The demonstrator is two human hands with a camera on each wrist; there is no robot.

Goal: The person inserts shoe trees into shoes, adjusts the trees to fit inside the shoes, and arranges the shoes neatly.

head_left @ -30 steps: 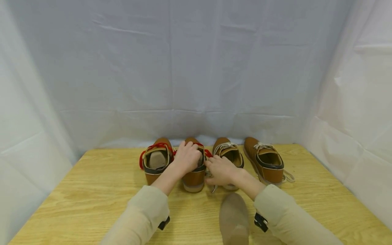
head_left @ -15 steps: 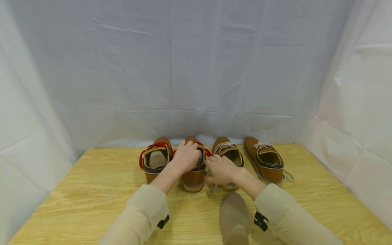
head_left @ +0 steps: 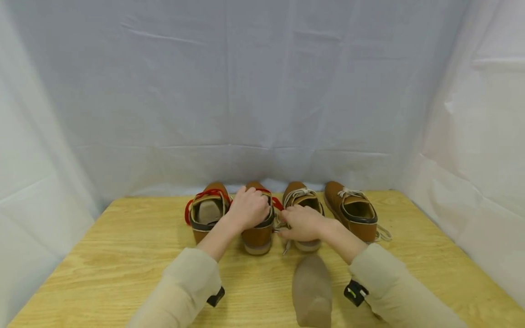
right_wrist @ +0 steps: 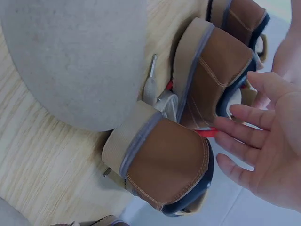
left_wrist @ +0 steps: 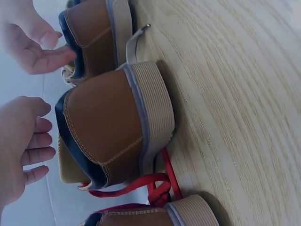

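Note:
Two brown shoes with red laces stand on the left: the first shoe (head_left: 202,231), which shows a beige insole (head_left: 210,212) inside, and the second shoe (head_left: 257,239). My left hand (head_left: 249,208) is over the second shoe's opening. Its fingers look loosely curled in the left wrist view, with nothing visible in them. Over the collar of the third shoe (head_left: 307,246), which has cream laces (head_left: 301,194), is my right hand (head_left: 305,223). The right wrist view shows its fingers relaxed and holding nothing, near the second shoe's collar.
A fourth brown shoe (head_left: 361,230) with cream laces stands at the right. In front of the row lies a loose beige insole (head_left: 311,291) on the wooden table (head_left: 123,273). White cloth (head_left: 262,91) hangs behind and on both sides.
My right hand has shifted right, from beside the second shoe to over the third. The left hand stays almost in place over the second shoe.

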